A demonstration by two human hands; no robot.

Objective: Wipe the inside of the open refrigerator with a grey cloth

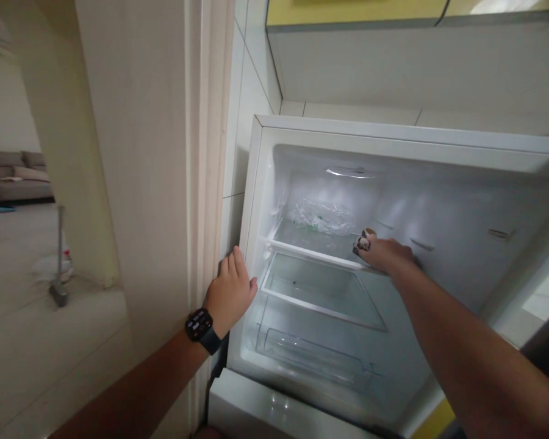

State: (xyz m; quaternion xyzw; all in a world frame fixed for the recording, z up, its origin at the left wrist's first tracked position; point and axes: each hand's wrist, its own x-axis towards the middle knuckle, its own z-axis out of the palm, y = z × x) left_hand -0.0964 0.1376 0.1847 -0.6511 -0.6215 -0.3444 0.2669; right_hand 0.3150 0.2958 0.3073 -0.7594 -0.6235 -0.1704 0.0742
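Note:
An open fridge (302, 122) stands before me, with glass shelves inside. My right hand (387, 253) reaches in at the right end of the upper shelf (322, 247). Its fingers are closed on a crumpled cloth (362, 242), patterned in dark and pale tones, at the shelf's front edge. A crumpled clear plastic bag (322, 216) lies on that same shelf, left of the cloth. My left hand (231, 292) rests at the fridge's left outer edge with fingers stretched out, holding nothing. A black watch (202, 329) is on the left wrist.
Below sit a second glass shelf (320, 286) and a clear drawer (306, 353). A pale door frame (205, 152) rises close on the left. Yellow-fronted cabinets (357, 12) hang above. Beyond the doorway are a broom-like tool (58, 292) and a sofa (18, 177).

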